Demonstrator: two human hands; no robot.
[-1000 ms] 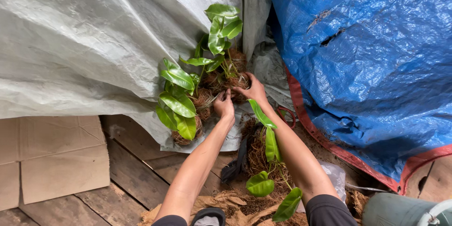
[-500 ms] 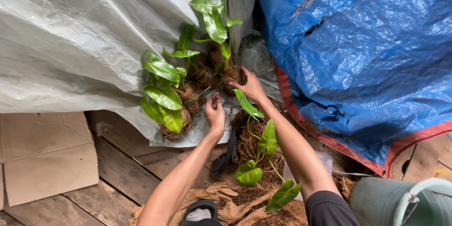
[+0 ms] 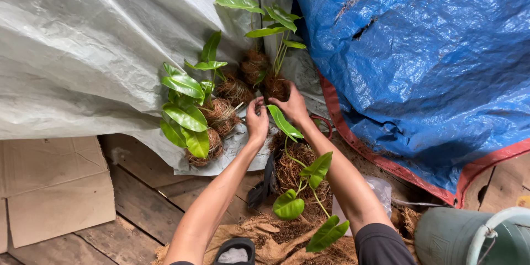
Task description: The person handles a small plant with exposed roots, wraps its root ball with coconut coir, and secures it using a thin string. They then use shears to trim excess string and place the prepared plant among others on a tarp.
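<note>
From the head camera: right hand (image 3: pixel 291 106) wrapped around a brown root ball (image 3: pixel 274 85) of a small green plant (image 3: pixel 279 27), up against the grey sheet (image 3: pixel 83 49). Left hand (image 3: pixel 256 118) beside it, fingers curled, holding nothing. Best to hold low, press softly, keep stems straight, close to the other root balls (image 3: pixel 221 113).

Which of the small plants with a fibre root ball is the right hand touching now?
The right hand rests on the plant standing farthest right in the group, against the blue tarp. Its tall stems carry leaves highest of all; the others lie left of it on the grey sheet.
</note>
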